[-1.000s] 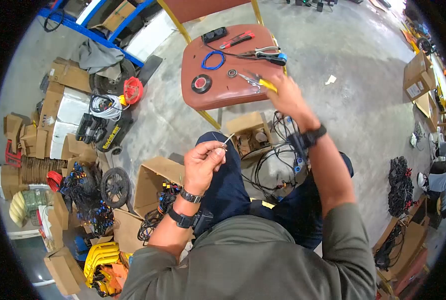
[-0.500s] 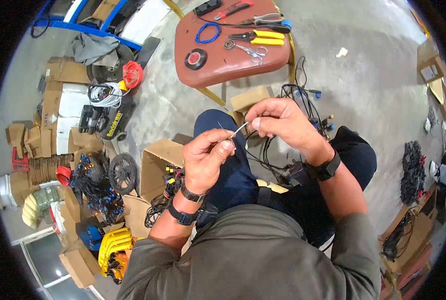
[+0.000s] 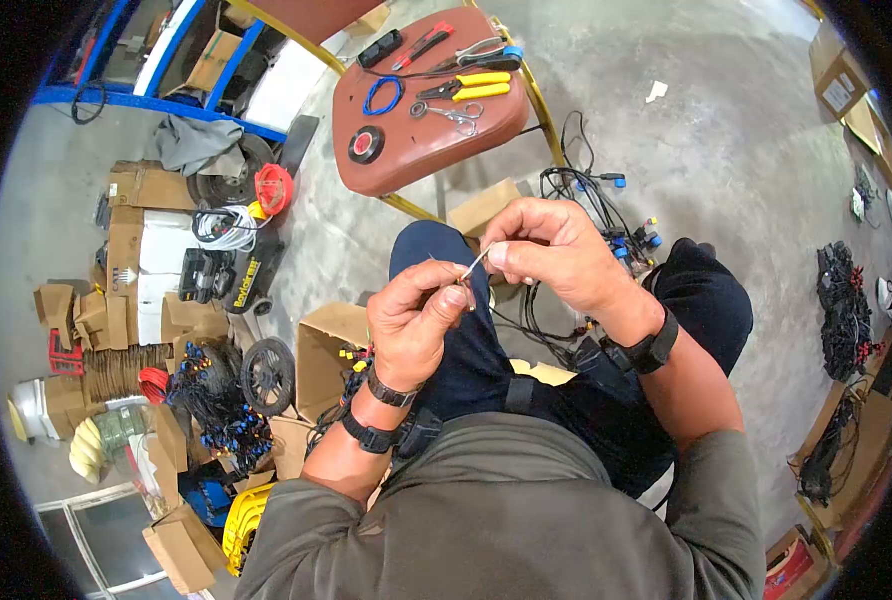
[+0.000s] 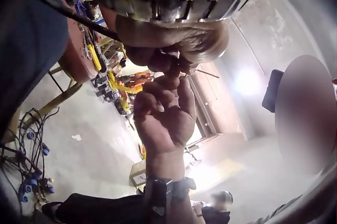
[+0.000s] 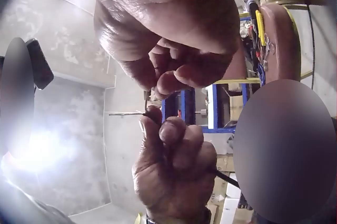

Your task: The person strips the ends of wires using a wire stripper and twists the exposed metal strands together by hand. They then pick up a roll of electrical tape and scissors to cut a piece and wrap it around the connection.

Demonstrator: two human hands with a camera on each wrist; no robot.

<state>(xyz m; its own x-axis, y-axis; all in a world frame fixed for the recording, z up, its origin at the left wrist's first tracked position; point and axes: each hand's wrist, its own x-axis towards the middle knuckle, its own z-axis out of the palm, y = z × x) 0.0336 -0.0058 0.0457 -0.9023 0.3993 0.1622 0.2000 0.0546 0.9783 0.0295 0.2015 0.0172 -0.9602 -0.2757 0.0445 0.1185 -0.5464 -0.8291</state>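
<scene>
Over the lap, my left hand [image 3: 411,320] pinches a cable end between thumb and fingertips. My right hand [image 3: 556,255] faces it and pinches a thin, light wire [image 3: 478,262] that rises from the left fingertips. In the right wrist view, bare-looking wire ends [image 5: 125,113] stick out sideways at the left thumb, and a black cable [image 5: 227,179] leaves the back of that hand. On the chair [image 3: 416,165] beyond lie yellow-handled wire strippers [image 3: 481,92], scissors [image 3: 448,115], a roll of black tape [image 3: 366,146] and a blue wire loop [image 3: 384,95].
The chair also bears a red utility knife [image 3: 424,46] and pliers [image 3: 481,52]. Black cables with blue connectors [image 3: 606,200] spread over the floor below. An open cardboard box [image 3: 331,350] stands by the left knee, with a wheel [image 3: 268,376] beside it.
The right hand has left the yellow wire strippers on the chair and come back to the left hand, where it now pinches the light wire. The left hand keeps its pinch.
</scene>
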